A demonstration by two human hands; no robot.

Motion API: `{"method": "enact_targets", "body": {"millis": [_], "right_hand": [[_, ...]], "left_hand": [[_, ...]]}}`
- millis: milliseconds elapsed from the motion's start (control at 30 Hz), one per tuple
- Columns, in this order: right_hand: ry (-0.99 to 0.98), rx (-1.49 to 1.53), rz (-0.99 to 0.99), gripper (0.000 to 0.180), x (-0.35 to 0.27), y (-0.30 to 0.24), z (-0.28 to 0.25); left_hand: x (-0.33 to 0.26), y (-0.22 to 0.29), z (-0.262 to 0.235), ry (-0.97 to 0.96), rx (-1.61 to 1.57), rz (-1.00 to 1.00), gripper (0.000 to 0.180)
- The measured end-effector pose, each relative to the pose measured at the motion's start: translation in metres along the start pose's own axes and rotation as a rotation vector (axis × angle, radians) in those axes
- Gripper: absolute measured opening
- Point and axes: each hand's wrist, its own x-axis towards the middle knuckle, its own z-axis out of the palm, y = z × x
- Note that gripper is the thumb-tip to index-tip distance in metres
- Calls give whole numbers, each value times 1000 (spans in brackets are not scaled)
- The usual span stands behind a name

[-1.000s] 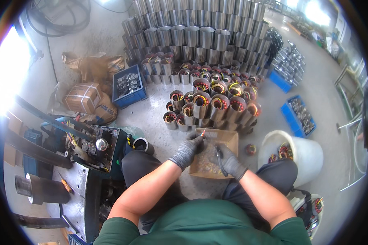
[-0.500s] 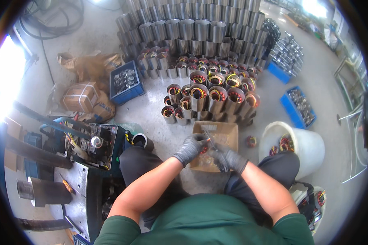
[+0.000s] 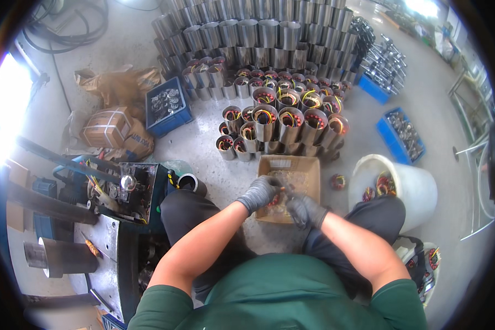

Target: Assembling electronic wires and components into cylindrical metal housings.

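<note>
Seated person, both hands in grey gloves, working over an open cardboard box (image 3: 291,184) on the floor between the knees. Left hand (image 3: 260,192) is curled over the box's near-left part, fingers closed around a small reddish wound part (image 3: 274,200); what it is exactly is too small to tell. Right hand (image 3: 304,210) sits just right of it at the box's near edge, fingers bent in; cannot tell whether it grips anything or only steadies. The part is between the two hands, inside the box.

Doing it well, as a judgement: keep both hands low over the box so anything dropped lands inside, hold the part by its body and not by loose wires, let the right hand support while the left turns.

Packages and containers: strapped brown carton (image 3: 106,126) far left, with crumpled brown paper (image 3: 118,82) behind it. Blue crate of metal parts (image 3: 168,104) right of the carton. Two flat blue trays (image 3: 401,132) of small metal pieces far right. White bucket (image 3: 410,187) right of the box, holding copper-wound coils. Rows of steel cylinders with coloured windings (image 3: 280,121) just beyond the box, empty steel tubes (image 3: 247,33) stacked further off. Pale rectangular label on the box's far flap, unreadable.
</note>
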Motion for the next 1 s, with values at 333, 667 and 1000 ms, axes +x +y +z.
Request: {"method": "enact_targets", "body": {"millis": [333, 667, 1000], "right_hand": [[186, 36, -399, 24, -11, -28, 5], [529, -312, -1065, 46, -136, -163, -23], [717, -516, -893, 47, -130, -173, -237]], "left_hand": [[-6, -3, -39, 319, -68, 93, 24], [-168, 2, -162, 620, -532, 403, 18], [-299, -222, -123, 818, 34, 53, 29]]}}
